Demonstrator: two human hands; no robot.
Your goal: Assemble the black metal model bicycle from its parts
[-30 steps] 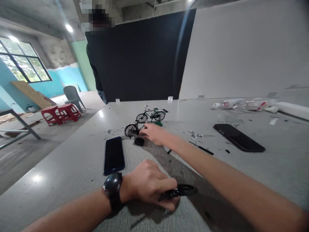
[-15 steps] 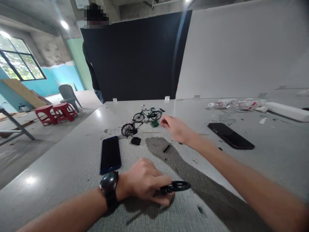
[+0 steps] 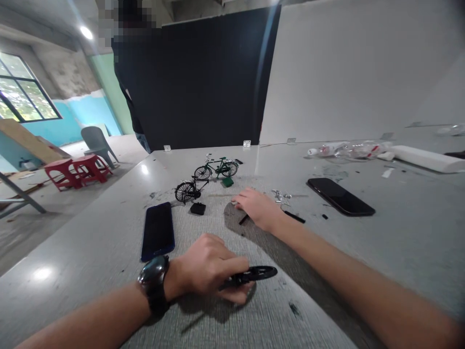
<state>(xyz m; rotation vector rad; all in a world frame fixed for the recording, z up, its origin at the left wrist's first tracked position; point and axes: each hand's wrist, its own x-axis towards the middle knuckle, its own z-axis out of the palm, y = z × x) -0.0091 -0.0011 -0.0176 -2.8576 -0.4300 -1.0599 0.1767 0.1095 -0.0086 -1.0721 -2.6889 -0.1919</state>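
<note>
My left hand is closed around a black model bicycle wheel with a dark part attached, just above the tabletop. The wheel sticks out to the right past the fingers. Farther forward, my right hand hovers low over the table, its fingers bent and pressed together; what they hold, if anything, is hidden. Beneath it lies a small screwdriver, partly covered by the hand. A black model bicycle without its front wheel stands to the left of that hand. Behind it is a whole green model bicycle.
Small black and green blocks lie by the bicycles. Phones rest at left and right. Shiny small parts and a black strip lie beyond the right forearm. Clear plastic wrapping is at back right. A person stands behind the panel.
My right hand has moved down and back from beside the green block toward the screwdriver, uncovering shiny parts. My left hand still grips the wheel. The view has shifted slightly.
</note>
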